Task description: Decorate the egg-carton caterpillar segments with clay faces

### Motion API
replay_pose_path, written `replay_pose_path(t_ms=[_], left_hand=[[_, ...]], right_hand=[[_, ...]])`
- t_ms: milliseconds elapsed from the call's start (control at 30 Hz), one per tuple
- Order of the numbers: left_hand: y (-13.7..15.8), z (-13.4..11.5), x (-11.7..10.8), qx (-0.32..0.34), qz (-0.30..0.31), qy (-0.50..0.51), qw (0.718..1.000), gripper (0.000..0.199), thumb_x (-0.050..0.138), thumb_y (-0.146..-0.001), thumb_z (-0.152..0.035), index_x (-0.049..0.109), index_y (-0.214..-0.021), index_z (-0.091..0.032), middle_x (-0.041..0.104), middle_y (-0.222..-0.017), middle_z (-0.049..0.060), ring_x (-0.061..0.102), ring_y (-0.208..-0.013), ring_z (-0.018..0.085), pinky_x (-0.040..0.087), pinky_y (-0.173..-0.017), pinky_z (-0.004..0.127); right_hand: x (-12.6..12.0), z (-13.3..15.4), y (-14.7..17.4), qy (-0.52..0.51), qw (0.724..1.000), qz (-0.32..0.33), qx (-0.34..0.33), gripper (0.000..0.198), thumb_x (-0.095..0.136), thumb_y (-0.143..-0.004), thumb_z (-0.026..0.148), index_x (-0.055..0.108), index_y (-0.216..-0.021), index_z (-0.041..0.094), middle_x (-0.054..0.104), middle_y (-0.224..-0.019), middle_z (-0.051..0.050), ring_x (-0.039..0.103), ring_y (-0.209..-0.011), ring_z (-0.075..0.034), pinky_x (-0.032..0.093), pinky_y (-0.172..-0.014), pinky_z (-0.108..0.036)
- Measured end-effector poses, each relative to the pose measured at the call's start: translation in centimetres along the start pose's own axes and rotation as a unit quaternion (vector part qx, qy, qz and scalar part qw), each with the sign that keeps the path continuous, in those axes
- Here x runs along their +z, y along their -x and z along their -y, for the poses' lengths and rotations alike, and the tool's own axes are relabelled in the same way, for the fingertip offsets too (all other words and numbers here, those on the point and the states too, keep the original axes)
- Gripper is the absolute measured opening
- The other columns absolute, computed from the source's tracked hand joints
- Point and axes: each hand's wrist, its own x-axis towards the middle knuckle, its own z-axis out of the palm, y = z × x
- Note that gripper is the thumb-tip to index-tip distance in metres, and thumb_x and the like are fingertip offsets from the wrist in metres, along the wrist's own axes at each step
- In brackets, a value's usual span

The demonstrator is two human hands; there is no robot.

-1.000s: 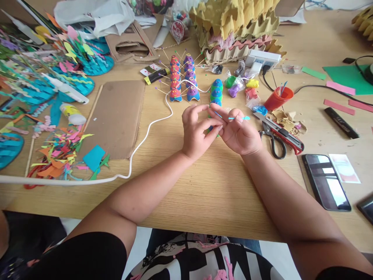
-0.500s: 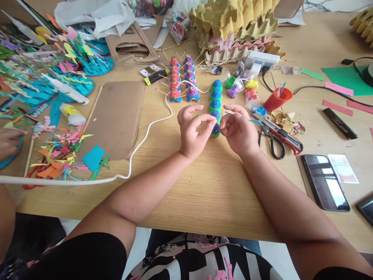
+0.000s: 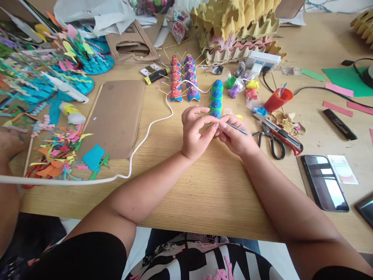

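Note:
My left hand [image 3: 196,134] is closed in a pinch, thumb against forefinger. Whatever sits at its fingertips is too small to make out. My right hand [image 3: 237,136] grips a thin blue stick [image 3: 239,128], whose far end slants away to the right. The fingertips of both hands meet over the near end of a green-and-blue row of egg-carton cups [image 3: 216,93], which they partly hide. Small faces mark its blue domes. Behind to the left stand a red-and-blue cup row [image 3: 175,81] and a purple-and-blue one [image 3: 191,79], with pins stuck in them.
Scissors [image 3: 272,142], a red box cutter [image 3: 284,136] and an orange cup [image 3: 278,99] lie right. A phone [image 3: 325,182] is nearer. A white cable [image 3: 148,130] crosses left, past cardboard [image 3: 116,120] and paper scraps [image 3: 56,153]. Another person's hand [image 3: 10,142] is far left.
My right hand has moved left until its fingertips meet my left hand's. The blue stick now points out to the right. The other person's hand at far left has shifted slightly.

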Motion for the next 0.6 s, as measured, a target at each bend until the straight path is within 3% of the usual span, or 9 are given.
replay_pose_path(t_ms=[233, 500, 600], left_hand=[[-0.06, -0.20, -0.12, -0.004, 0.027, 0.016, 1.000, 0.027, 0.061, -0.109, -0.048, 0.078, -0.107, -0.027, 0.068, -0.124, 0.009, 0.062, -0.129, 0.025, 0.051, -0.118, 0.044], [-0.26, -0.47, -0.18, 0.027, 0.005, 0.051, 0.998, 0.019, 0.063, -0.109, -0.040, 0.077, -0.115, -0.027, 0.070, -0.119, 0.007, 0.065, -0.123, 0.023, 0.050, -0.118, 0.043], [-0.26, -0.43, -0.13, 0.027, 0.010, 0.055, 0.998, 0.020, 0.064, -0.109, -0.041, 0.077, -0.116, -0.027, 0.070, -0.120, 0.007, 0.065, -0.122, 0.023, 0.049, -0.118, 0.043]], right_hand=[[0.27, 0.39, -0.15, -0.032, 0.999, -0.040, 0.005, 0.042, 0.097, -0.075, 0.050, 0.067, -0.075, 0.021, 0.067, -0.064, 0.003, 0.048, -0.052, -0.007, 0.031, -0.049, -0.020], [0.52, 0.50, -0.08, 0.019, 0.998, -0.045, -0.038, 0.045, 0.079, -0.085, 0.045, 0.050, -0.059, 0.022, 0.045, -0.052, 0.005, 0.037, -0.049, -0.008, 0.024, -0.049, -0.024], [0.33, 0.10, -0.03, 0.044, 0.996, -0.057, -0.056, 0.050, 0.082, -0.088, 0.051, 0.053, -0.060, 0.021, 0.047, -0.054, 0.005, 0.039, -0.051, -0.008, 0.025, -0.050, -0.023]])
